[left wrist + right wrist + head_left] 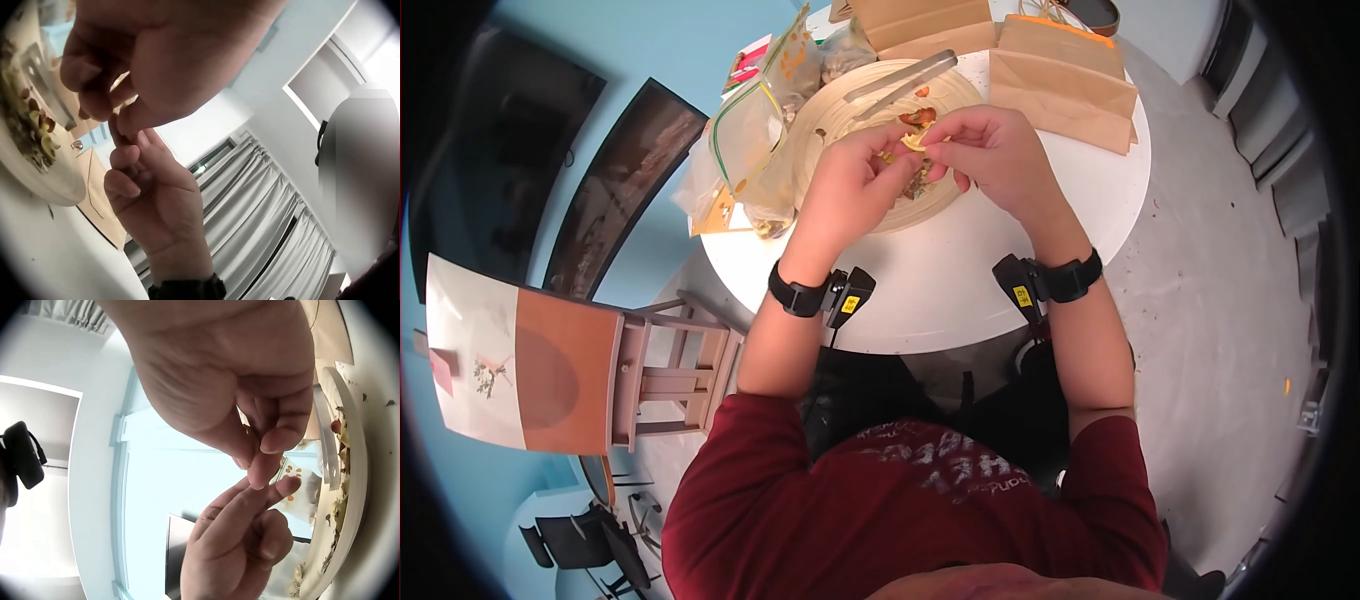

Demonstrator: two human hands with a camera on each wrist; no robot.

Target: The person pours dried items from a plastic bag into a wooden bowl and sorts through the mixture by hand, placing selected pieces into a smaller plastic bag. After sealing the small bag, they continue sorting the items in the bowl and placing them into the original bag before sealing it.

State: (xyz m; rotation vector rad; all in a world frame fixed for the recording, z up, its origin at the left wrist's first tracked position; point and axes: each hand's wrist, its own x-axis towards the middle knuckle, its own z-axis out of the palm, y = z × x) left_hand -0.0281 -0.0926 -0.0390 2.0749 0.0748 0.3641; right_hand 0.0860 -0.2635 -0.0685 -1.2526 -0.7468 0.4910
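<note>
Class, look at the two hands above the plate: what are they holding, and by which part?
Both hands, left hand and right hand, pinch a small yellowish scrap at its edges, fingertips meeting over the plate.

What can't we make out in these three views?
- Small yellowish piece pinched between left hand and right hand: too small in the head view to identify, and hidden by the fingers in both wrist views.
- Contents of the brown paper bags: closed, partly cut off by the top edge, head view.
- Pieces on the plate: largely covered by both hands in the head view, blurred in the wrist views.
</note>
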